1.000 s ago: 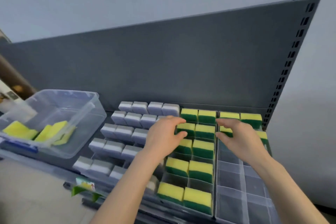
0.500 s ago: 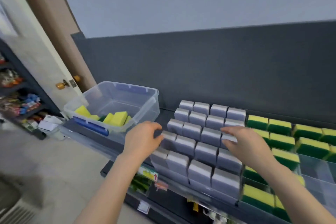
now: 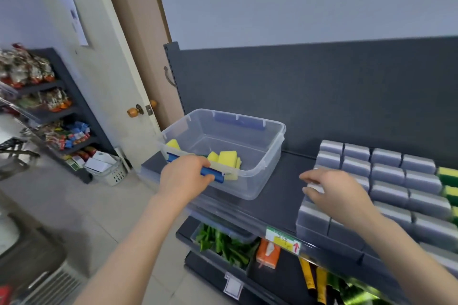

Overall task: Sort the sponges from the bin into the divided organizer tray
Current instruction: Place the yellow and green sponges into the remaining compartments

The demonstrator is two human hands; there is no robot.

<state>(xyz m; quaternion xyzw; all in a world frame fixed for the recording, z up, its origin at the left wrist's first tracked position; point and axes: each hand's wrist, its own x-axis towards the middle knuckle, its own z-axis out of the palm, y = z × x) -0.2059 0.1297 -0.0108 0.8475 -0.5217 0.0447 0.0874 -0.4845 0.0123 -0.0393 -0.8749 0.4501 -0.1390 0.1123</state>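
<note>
Left grip [image 3: 184,178]: was clamped on the clear bin [image 3: 260,156] at its near rim's blue latch [image 3: 218,176].
Right grip [image 3: 339,195]: fingers apart, holding nothing, hovered over grey sponges [image 3: 386,173] in the organizer tray [image 3: 311,231].
Yellow sponges [image 3: 226,158]: lay inside the bin.

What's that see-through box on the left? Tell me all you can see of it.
A clear plastic bin, rectangular, round-cornered, lidless, with a lipped rim and blue latches on its near and far sides. It stands upright on the dark grey shelf. A few yellow sponges lie at its near-left end. The left hand, the only grip on it, holds the near rim over one latch.
</note>
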